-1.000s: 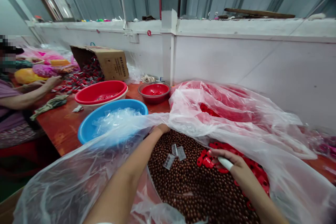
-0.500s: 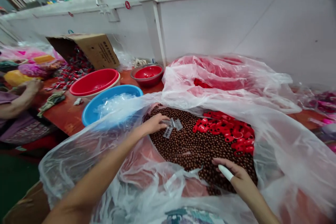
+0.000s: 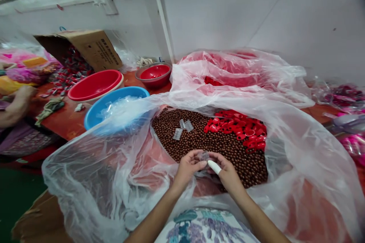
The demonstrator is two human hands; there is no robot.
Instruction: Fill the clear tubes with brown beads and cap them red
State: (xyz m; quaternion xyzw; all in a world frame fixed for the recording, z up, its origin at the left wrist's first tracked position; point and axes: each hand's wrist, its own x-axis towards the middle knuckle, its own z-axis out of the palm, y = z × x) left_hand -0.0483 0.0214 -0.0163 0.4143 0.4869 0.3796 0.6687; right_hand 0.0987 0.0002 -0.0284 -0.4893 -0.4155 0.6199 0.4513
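Note:
Between my two hands is a small clear plastic case [image 3: 203, 155], close to the near edge of the brown beads [image 3: 225, 148]. My left hand [image 3: 189, 165] pinches it from the left with thumb and fingers. On the other side, my right hand [image 3: 224, 167], with a white cover on its thumb, closes on it too. A few more clear cases [image 3: 177, 134] lie on the beads beyond my left hand. Red plastic parts [image 3: 251, 131] are heaped on the beads at the far right. Clear plastic sheeting [image 3: 114, 167] surrounds the beads.
A blue basin [image 3: 91, 115] holding clear pieces, a red basin [image 3: 97, 83] and a smaller bowl [image 3: 154, 72] stand at the left. Behind them lies a cardboard box [image 3: 97, 51] spilling red-and-grey pieces. A plastic bag of red parts [image 3: 242, 68] sits behind. Another person's arm [image 3: 18, 106] is at far left.
My left hand has come back from the clear cases toward me, bringing one with it. My right hand has moved left to meet it. The view has shifted slightly.

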